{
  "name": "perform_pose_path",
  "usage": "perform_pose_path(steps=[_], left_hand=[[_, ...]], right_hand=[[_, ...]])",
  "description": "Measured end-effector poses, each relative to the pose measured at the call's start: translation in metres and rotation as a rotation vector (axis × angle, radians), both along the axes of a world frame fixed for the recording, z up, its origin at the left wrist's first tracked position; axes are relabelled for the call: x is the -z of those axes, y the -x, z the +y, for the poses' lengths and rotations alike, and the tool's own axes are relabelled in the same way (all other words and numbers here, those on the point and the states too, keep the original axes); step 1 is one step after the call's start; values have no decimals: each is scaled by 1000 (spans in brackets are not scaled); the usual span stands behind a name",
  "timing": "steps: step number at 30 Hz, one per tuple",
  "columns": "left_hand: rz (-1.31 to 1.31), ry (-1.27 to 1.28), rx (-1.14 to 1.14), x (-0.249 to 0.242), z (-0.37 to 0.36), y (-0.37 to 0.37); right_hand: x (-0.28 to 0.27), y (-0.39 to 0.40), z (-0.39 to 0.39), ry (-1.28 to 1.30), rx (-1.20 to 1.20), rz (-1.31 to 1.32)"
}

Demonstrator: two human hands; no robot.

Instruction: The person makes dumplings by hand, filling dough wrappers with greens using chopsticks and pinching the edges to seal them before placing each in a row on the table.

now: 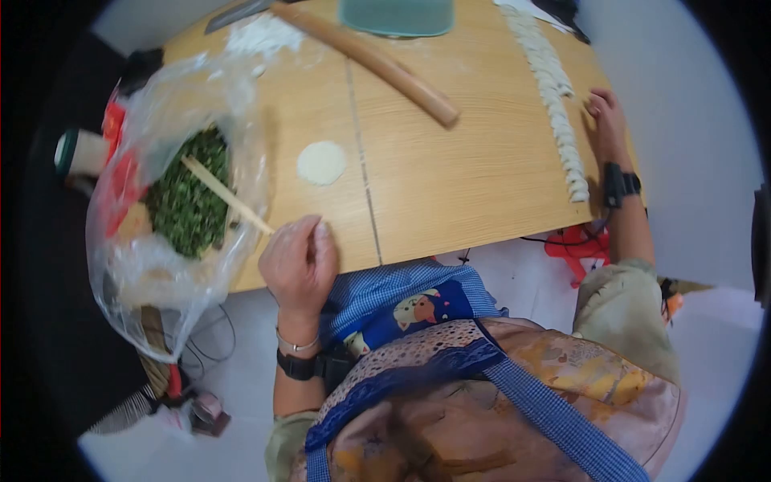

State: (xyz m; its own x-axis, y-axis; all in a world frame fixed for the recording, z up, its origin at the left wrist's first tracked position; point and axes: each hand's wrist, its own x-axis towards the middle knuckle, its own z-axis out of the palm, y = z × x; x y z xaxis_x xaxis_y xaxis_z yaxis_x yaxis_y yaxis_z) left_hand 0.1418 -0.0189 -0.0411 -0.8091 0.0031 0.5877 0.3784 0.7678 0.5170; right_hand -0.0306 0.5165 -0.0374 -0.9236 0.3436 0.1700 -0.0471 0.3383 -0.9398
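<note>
My left hand (299, 261) rests at the near edge of the wooden table (450, 185), fingers curled, close to the end of a wooden stick (226, 194) that stands in chopped green filling (189, 193) inside a clear plastic bag (161, 265). Whether the fingers grip the stick's end I cannot tell. A small round dough wrapper (321, 162) lies flat just beyond that hand. My right hand (606, 116) lies on the table at the right, touching a long row of cut dough pieces (554, 88), holding nothing.
A wooden rolling pin (377, 60) lies diagonally across the far table, beside a pile of flour (265, 34) and a teal tray (396, 16). A knife blade (237, 12) sits far left. A jar (80, 153) and red packaging (120, 177) stand behind the bag.
</note>
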Motion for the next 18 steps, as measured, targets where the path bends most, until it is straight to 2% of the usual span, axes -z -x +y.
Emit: perform_pose_path(steps=[2, 3, 6, 8, 10, 11, 12, 14, 18], left_hand=[[-27, -28, 11, -1, 0, 2], [12, -36, 46, -2, 0, 3], [54, -44, 84, -2, 0, 5], [65, -42, 102, -1, -3, 3], [82, -9, 112, 0, -3, 4], [116, -30, 159, -1, -2, 6], [90, -19, 141, 1, -3, 3], [100, -28, 159, 1, 1, 3], [84, 21, 156, -4, 0, 2]], right_hand=[[-26, -8, -8, -208, 75, 96], [-44, -16, -18, -215, 57, 98], [-97, -50, -81, -229, -58, 228], [-121, -80, -150, -281, -306, 165], [-122, -107, -219, -206, -513, 128], [-118, -114, -245, -416, -586, 128], [-112, -114, -269, -364, -733, 135], [-92, -102, -310, -493, -867, 165], [-56, -73, -372, -734, -788, 334]])
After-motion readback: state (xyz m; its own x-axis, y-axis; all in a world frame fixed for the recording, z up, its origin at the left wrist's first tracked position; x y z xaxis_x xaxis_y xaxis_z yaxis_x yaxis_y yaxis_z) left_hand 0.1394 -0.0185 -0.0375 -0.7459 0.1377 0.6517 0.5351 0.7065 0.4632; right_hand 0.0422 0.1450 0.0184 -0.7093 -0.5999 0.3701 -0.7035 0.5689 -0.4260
